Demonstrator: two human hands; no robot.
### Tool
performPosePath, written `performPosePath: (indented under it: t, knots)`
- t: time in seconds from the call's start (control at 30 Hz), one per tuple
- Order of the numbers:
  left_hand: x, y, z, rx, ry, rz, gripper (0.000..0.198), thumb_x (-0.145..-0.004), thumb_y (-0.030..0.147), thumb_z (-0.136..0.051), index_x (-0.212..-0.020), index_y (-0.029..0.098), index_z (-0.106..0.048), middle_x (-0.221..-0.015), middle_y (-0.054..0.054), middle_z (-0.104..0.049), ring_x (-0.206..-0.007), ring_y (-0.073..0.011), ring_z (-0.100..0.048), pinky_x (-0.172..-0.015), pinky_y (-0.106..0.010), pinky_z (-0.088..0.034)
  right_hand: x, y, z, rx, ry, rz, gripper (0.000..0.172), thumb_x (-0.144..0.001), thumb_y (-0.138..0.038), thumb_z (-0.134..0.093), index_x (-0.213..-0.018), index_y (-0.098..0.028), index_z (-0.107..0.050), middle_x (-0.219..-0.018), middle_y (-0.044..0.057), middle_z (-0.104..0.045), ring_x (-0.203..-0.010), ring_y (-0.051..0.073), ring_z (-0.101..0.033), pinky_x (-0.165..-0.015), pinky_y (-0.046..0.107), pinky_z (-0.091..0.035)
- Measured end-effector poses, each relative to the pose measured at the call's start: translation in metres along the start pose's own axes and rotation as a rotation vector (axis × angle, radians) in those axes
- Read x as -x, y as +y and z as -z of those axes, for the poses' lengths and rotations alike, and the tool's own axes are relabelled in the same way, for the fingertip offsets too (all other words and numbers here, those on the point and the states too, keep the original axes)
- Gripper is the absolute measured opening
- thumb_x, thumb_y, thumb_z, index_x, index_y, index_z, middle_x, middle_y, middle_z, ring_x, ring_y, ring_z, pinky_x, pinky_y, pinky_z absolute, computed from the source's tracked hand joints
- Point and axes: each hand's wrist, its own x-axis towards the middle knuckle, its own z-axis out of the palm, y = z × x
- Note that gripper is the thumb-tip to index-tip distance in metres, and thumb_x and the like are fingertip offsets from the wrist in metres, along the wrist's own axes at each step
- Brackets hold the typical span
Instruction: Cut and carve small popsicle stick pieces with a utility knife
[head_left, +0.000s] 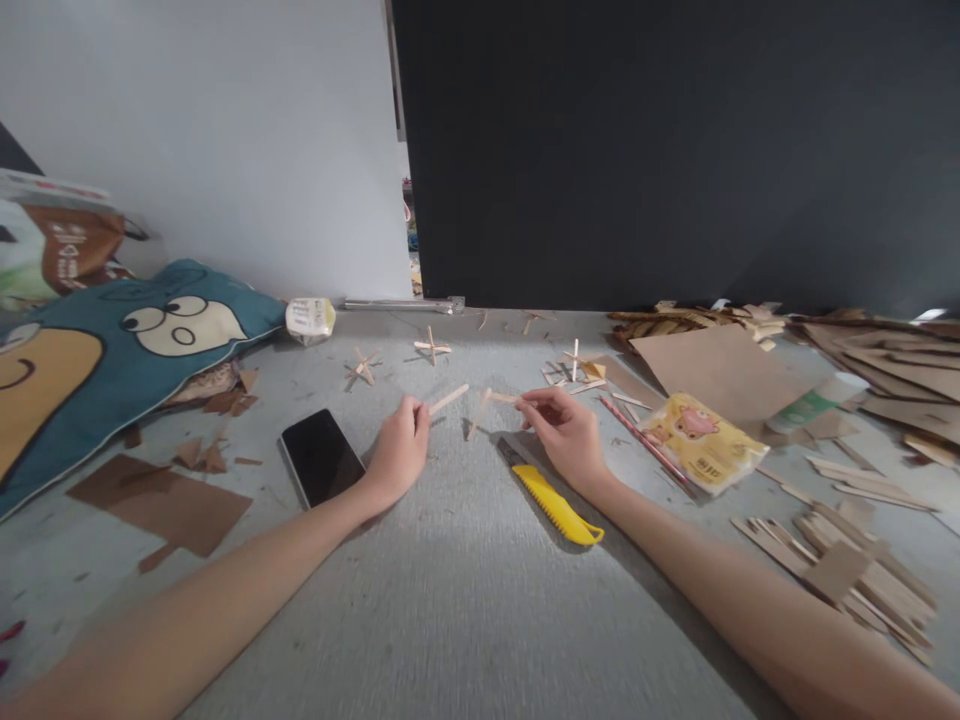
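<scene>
So there's a person at a grey desk (420, 620) and both hands are busy with little wooden bits. The left hand (403, 440) has its grip pinched on a flat pale stick (451, 397) that pokes out to the right and away, over the middle of the desk. The right hand (561, 430) has thumb and fingers together on a small wooden piece (504, 398), its free end pointing left at a slanted short stick (478, 415); too blurry to tell if those two are joined. The two hands are apart, with a gap between the pieces.

Yellow cutter (555, 505) lies just on the near side of the right hand, blade aimed far and left. Black-screened phone (322, 458) is beside the left forearm. Farther back sit two little crossed-stick shapes, one on the left (363, 366) and one nearer the middle (432, 347). Over on the right: a yellow packet (694, 440), a red striped straw-like thing (649, 447) along its left side, and a heap of loose wooden strips (840, 570) on the near side
</scene>
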Motion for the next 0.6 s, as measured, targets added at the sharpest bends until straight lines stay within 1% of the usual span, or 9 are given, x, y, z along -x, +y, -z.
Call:
performPosePath:
  t: [0.13,0.2,0.3,0.37,0.43,0.5,0.53,0.6]
  knots:
    - [0.002,0.005,0.001,0.108,-0.013,0.012,0.027,-0.101,0.025,-0.050,-0.074,0.024,-0.045,-0.059,0.003,-0.053,-0.053,-0.0151,-0.048,-0.058,-0.027,-0.032,-0.001,-0.001,0.000,-0.020,0.006,-0.029,0.029,-0.089,-0.049,-0.072,-0.094,-0.021,-0.070,-0.077,0.003,-0.073,-0.062,0.017,-0.067,-0.059,0.031,-0.053]
    - [0.003,0.006,0.002,0.128,-0.008,0.005,0.025,-0.101,0.025,-0.049,-0.075,0.024,-0.047,-0.059,0.003,-0.054,-0.052,-0.0145,-0.048,-0.057,-0.027,-0.032,-0.001,-0.001,0.001,-0.019,0.019,-0.041,0.030,-0.089,-0.050,-0.072,-0.094,-0.020,-0.070,-0.078,0.004,-0.073,-0.063,0.017,-0.068,-0.058,0.030,-0.053]
    - [0.004,0.007,0.003,0.041,-0.014,0.001,0.012,-0.100,0.027,-0.051,-0.091,0.023,-0.056,-0.056,0.006,-0.053,-0.048,-0.0140,-0.045,-0.055,-0.027,-0.029,-0.001,0.000,0.000,-0.011,0.075,-0.043,0.032,-0.089,-0.052,-0.072,-0.095,-0.020,-0.069,-0.079,0.004,-0.073,-0.062,0.017,-0.068,-0.057,0.030,-0.053]
    - [0.005,0.007,0.004,-0.036,-0.064,-0.007,0.012,-0.101,0.030,-0.051,-0.099,0.022,-0.059,-0.054,0.007,-0.052,-0.046,-0.0134,-0.041,-0.054,-0.027,-0.027,-0.001,0.000,0.001,-0.013,0.125,-0.040,0.032,-0.089,-0.052,-0.072,-0.095,-0.021,-0.069,-0.079,0.003,-0.073,-0.061,0.017,-0.067,-0.057,0.029,-0.052]
    - [0.005,0.007,0.005,-0.097,-0.117,-0.026,0.018,-0.103,0.032,-0.048,-0.101,0.020,-0.061,-0.054,0.007,-0.052,-0.046,-0.0129,-0.042,-0.055,-0.027,-0.028,-0.001,-0.001,0.001,-0.028,0.139,-0.038,0.032,-0.089,-0.052,-0.073,-0.094,-0.020,-0.069,-0.078,0.003,-0.073,-0.061,0.016,-0.067,-0.057,0.029,-0.052]
    - [0.007,0.007,0.006,-0.161,-0.126,-0.083,0.020,-0.104,0.031,-0.046,-0.100,0.020,-0.062,-0.057,0.005,-0.055,-0.049,-0.0137,-0.046,-0.057,-0.027,-0.033,-0.001,-0.003,0.002,-0.045,0.081,-0.019,0.031,-0.089,-0.051,-0.073,-0.094,-0.020,-0.070,-0.079,0.003,-0.074,-0.063,0.016,-0.067,-0.059,0.030,-0.053]
    - [0.008,0.007,0.006,-0.193,-0.111,-0.137,0.020,-0.104,0.029,-0.046,-0.101,0.019,-0.063,-0.061,0.003,-0.058,-0.053,-0.0149,-0.051,-0.059,-0.028,-0.037,-0.001,-0.005,0.002,-0.046,0.019,0.001,0.029,-0.089,-0.050,-0.073,-0.093,-0.021,-0.071,-0.080,0.004,-0.074,-0.065,0.017,-0.067,-0.061,0.030,-0.053]
    - [0.012,0.009,0.005,-0.245,-0.069,-0.297,0.019,-0.103,0.021,-0.044,-0.105,0.019,-0.063,-0.074,-0.002,-0.066,-0.068,-0.0186,-0.061,-0.067,-0.031,-0.047,0.000,-0.007,0.003,-0.026,-0.147,0.062,0.025,-0.090,-0.047,-0.073,-0.092,-0.022,-0.074,-0.083,0.004,-0.076,-0.071,0.018,-0.069,-0.067,0.032,-0.055]
